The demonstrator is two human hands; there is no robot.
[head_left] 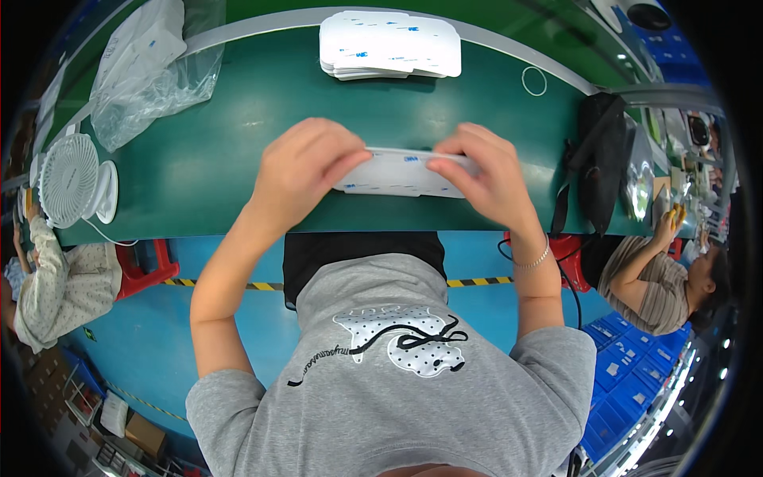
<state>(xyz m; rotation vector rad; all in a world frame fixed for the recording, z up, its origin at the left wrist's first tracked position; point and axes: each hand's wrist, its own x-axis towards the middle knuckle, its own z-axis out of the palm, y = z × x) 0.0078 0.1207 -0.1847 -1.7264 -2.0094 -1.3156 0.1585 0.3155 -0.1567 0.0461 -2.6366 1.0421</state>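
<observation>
grey shirt [429, 397] nearest; left hand [311, 163] and right hand [486, 168], both closed, pinch a white piece [397, 176] by its far edge over the table [246, 99].

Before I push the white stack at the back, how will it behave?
The white stack would probably slide apart, since its layers look unevenly aligned. It seems unlikely to roll, lying flat on the green table.

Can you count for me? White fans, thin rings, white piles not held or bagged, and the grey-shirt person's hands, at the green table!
Hands: 2 (left hand, right hand)
White fan: 1
Thin ring: 1
White pile: 1
Total: 5
</observation>
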